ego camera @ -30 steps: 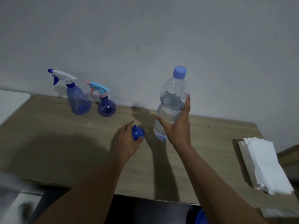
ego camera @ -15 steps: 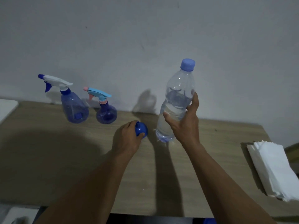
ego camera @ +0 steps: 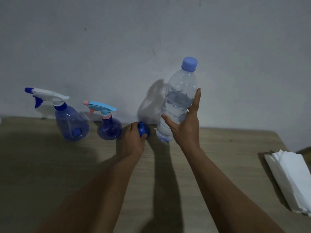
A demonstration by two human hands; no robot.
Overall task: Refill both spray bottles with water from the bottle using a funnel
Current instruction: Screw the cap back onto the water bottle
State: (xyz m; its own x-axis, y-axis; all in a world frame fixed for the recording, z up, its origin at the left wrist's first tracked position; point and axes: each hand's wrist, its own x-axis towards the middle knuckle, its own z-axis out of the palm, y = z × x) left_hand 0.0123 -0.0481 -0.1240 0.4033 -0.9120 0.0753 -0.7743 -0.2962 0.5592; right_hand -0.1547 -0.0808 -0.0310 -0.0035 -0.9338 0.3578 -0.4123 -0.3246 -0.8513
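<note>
Left hand: my left hand [ego camera: 133, 142] grasps the blue funnel [ego camera: 144, 130], fingers curled round its bowl, the narrow spout poking up.
Funnel's place: low over the wooden table [ego camera: 50, 165], between the smaller spray bottle [ego camera: 109, 129] and the water bottle [ego camera: 178, 101], just beside both.
Right hand: my right hand [ego camera: 185, 127] grips the water bottle at mid-body, thumb on one side, a finger lying up the other.
Water bottle: clear, partly filled, blue cap [ego camera: 189, 63] on, leaning with its top to the right; I cannot tell whether its base touches the table.
Spray bottles: both upright at the table's far edge by the wall, trigger heads on and nozzles pointing left; the larger spray bottle [ego camera: 71, 122], with its white head, is on the left.
Far right: a stack of white paper napkins [ego camera: 292, 175] on the table.
</note>
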